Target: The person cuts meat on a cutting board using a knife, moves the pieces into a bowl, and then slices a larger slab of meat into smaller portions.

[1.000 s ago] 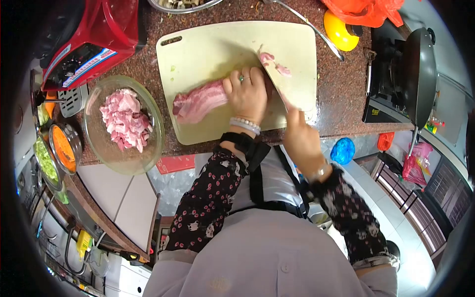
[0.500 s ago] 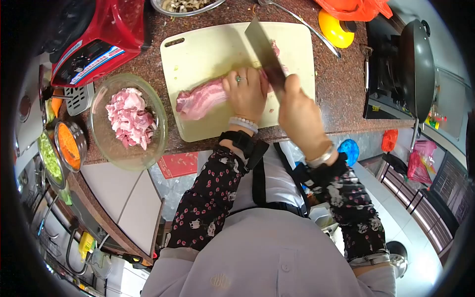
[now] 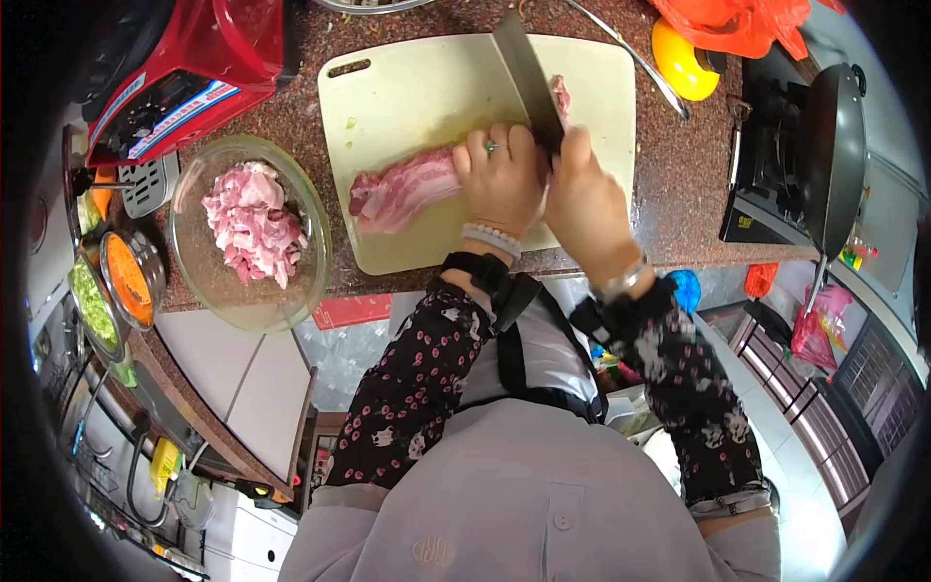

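A long piece of raw meat (image 3: 409, 191) lies on a pale cutting board (image 3: 417, 87). My left hand (image 3: 502, 184) presses on its right part, fingers curled over it, with a ring and a beaded bracelet showing. In my right hand (image 3: 590, 209) is the handle of a cleaver (image 3: 529, 85), whose broad blade points up and to the left, close beside my left fingertips. The blade's lower edge is hidden by my hands. A small bit of meat (image 3: 561, 95) rests right of the blade.
Left of the board, a glass bowl (image 3: 184, 254) holds cut meat. Beyond it are bowls of shredded orange (image 3: 129, 278) and green (image 3: 94, 306) food. A red appliance (image 3: 218, 48) stands at upper left. To the right are a yellow-lidded item (image 3: 681, 66), a ladle handle and a wok (image 3: 829, 160).
The view has shifted slightly. Both hands stay at the meat, and the cleaver has moved a little against my left fingers, its blade now more upright.
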`<action>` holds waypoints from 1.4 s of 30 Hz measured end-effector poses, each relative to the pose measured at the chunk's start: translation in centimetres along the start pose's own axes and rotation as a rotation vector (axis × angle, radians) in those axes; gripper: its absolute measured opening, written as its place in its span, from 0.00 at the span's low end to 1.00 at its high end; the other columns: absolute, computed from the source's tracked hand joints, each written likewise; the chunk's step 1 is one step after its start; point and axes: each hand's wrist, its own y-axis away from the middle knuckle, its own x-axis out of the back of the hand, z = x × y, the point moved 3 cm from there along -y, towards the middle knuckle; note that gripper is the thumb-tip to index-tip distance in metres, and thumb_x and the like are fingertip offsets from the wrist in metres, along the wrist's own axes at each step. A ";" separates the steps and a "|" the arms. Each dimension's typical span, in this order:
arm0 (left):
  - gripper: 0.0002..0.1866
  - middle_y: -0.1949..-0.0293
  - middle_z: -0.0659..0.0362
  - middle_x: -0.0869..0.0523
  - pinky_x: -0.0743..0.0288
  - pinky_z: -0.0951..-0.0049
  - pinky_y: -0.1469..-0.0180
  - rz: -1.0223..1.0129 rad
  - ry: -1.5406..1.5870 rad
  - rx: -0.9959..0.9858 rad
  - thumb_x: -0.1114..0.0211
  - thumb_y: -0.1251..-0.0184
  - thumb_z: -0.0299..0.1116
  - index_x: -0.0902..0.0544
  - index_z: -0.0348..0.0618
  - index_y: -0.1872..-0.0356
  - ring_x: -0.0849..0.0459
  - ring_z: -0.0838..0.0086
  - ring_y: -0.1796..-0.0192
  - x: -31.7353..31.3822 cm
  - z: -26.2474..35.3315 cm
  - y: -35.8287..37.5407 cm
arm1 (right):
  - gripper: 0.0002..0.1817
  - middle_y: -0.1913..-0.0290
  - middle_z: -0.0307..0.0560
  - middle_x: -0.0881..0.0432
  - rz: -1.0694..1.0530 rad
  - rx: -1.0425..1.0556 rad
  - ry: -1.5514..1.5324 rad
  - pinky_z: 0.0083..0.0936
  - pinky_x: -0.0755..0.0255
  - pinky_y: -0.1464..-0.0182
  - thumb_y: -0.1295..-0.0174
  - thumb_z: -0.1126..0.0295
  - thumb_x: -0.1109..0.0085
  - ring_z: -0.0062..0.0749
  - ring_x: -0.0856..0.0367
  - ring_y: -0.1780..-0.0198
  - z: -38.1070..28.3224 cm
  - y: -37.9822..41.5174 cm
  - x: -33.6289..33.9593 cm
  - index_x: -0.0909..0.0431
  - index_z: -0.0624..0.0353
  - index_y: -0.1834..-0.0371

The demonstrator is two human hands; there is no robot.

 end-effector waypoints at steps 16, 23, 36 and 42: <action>0.08 0.67 0.54 0.24 0.36 0.56 0.53 0.053 0.183 -0.002 0.37 0.46 0.32 0.27 0.44 0.70 0.27 0.55 0.58 0.5 -0.5 0.5 | 0.11 0.75 0.71 0.23 0.065 -0.060 -0.169 0.56 0.29 0.71 0.35 0.71 0.51 0.68 0.22 0.71 0.1 1.7 2.9 0.42 0.62 0.58; 0.07 0.67 0.54 0.23 0.37 0.56 0.50 -0.005 0.017 0.027 0.39 0.44 0.33 0.28 0.44 0.71 0.28 0.55 0.56 -0.1 -0.2 0.2 | 0.11 0.71 0.70 0.22 -0.272 -0.230 -0.090 0.55 0.27 0.67 0.38 0.75 0.51 0.67 0.21 0.69 1.2 9.8 2.8 0.41 0.66 0.57; 0.04 0.66 0.57 0.23 0.35 0.59 0.54 0.013 -0.036 -0.014 0.41 0.46 0.30 0.27 0.44 0.70 0.26 0.63 0.58 -0.2 -0.3 0.2 | 0.12 0.64 0.52 0.23 -0.200 -0.069 0.180 0.35 0.22 0.77 0.41 0.73 0.48 0.46 0.17 0.76 2.7 9.7 -0.8 0.35 0.61 0.56; 0.05 0.67 0.55 0.23 0.36 0.57 0.53 0.013 0.054 0.012 0.41 0.42 0.31 0.27 0.43 0.70 0.26 0.58 0.59 0.8 -0.2 0.5 | 0.11 0.70 0.58 0.21 0.060 0.065 0.012 0.41 0.22 0.69 0.41 0.74 0.47 0.52 0.17 0.68 -0.9 -2.7 0.7 0.38 0.62 0.59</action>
